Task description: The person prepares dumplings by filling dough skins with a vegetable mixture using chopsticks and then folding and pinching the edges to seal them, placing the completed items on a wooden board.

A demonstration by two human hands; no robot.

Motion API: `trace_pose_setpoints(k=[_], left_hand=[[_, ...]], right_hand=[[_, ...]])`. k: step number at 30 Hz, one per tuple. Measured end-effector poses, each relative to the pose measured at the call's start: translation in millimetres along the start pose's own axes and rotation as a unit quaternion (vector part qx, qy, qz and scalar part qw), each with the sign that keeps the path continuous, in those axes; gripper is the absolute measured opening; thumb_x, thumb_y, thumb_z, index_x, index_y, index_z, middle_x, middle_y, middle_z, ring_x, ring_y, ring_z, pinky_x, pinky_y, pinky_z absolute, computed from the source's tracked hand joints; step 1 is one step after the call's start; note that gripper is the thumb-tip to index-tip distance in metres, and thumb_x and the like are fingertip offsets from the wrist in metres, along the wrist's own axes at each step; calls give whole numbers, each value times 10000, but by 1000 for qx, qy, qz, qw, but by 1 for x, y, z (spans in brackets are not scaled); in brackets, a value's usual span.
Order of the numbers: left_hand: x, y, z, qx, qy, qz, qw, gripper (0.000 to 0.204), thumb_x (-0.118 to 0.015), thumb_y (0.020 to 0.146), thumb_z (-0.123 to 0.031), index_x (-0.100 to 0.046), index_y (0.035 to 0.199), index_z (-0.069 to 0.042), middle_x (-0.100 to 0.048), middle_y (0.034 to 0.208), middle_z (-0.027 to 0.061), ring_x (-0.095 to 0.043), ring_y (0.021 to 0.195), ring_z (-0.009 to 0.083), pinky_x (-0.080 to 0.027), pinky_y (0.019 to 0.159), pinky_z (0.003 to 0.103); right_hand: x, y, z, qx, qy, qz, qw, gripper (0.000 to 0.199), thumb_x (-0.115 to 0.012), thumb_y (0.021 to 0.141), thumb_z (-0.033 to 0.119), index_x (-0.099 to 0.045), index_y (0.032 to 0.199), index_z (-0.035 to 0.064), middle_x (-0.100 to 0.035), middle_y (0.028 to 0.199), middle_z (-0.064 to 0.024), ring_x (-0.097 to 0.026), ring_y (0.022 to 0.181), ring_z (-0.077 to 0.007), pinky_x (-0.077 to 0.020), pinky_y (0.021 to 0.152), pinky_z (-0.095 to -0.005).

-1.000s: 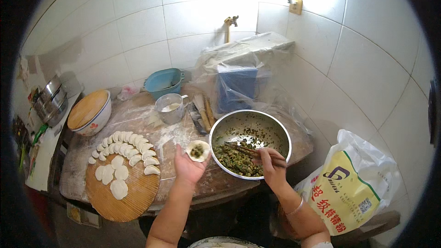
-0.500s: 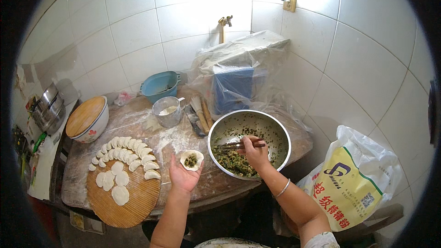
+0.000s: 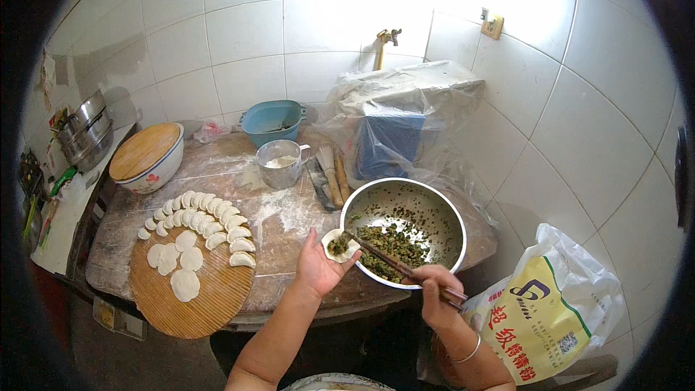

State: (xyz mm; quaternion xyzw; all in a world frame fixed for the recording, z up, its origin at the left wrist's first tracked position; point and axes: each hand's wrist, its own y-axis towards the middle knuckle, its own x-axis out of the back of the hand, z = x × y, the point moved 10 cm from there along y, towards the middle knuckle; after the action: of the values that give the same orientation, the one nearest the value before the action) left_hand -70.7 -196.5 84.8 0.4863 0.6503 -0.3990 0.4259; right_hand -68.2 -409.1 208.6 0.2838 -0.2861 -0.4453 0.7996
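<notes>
Palm up beside the metal bowl (image 3: 452, 228), my left hand (image 3: 318, 268) carries a round dumpling wrapper (image 3: 350, 253) on its fingers, with a clump of green filling (image 3: 337, 246) in the middle. My right hand (image 3: 439, 297) grips a pair of dark chopsticks (image 3: 387, 258), whose tips reach across the bowl's near-left rim to the wrapper. Chopped green filling (image 3: 397, 240) lies in the bowl and sticks to its wall. To the left, a round wooden board (image 3: 217, 311) bears rows of folded dumplings (image 3: 237, 233) and several flat wrappers (image 3: 185, 285).
Behind stand a clear measuring cup (image 3: 281, 174) with white powder, a blue basin (image 3: 272, 119), a brush (image 3: 331, 177) and a plastic-covered blue box (image 3: 389, 145). A lidded bowl (image 3: 161, 170) sits at the table's left. A yellow-and-white flour bag (image 3: 546, 311) stands at the right.
The chopsticks have come out of the filling, leftward to the wrapper; my right hand has dropped toward the near side. My left hand has moved right, closer to the bowl. The view has shifted.
</notes>
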Motion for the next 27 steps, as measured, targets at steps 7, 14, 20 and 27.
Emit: trace_pose_setpoints(k=[7, 14, 20, 27], left_hand=[[-9, -4, 13, 44, -7, 49, 998, 718, -240, 940, -572, -377, 1280, 46, -496, 1242, 235, -517, 1125, 379, -456, 931, 480], [-16, -16, 17, 51, -15, 11, 999, 688, -261, 943, -558, -399, 1259, 38, -479, 1251, 225, -472, 1165, 372, -419, 972, 511], [-10, -20, 16, 58, -34, 40, 997, 744, -256, 932, -585, -375, 1278, 63, -445, 1289, 254, -453, 1190, 396, -370, 1001, 547], [-20, -26, 20, 78, -4, 68, 995, 789, -254, 925, -599, -324, 1311, 85, -410, 1325, 264, -419, 1223, 403, -336, 1027, 535]], right_hand=[[6, -16, 5, -20, 24, 19, 999, 180, -547, 903, 119, -637, 962, -26, -643, 925, -162, -638, 770, -219, -507, 720, -313], [29, -39, -70, -236, 331, -219, 887, 240, -430, 969, 164, -570, 940, -29, -616, 835, -152, -667, 683, -272, -583, 634, -367], [31, -53, -97, -317, 328, -236, 858, 263, -421, 972, 216, -554, 948, -9, -621, 835, -132, -671, 650, -259, -598, 595, -374], [26, -50, -99, -341, 360, -219, 840, 259, -424, 972, 222, -541, 941, -7, -619, 788, -127, -673, 637, -230, -601, 581, -362]])
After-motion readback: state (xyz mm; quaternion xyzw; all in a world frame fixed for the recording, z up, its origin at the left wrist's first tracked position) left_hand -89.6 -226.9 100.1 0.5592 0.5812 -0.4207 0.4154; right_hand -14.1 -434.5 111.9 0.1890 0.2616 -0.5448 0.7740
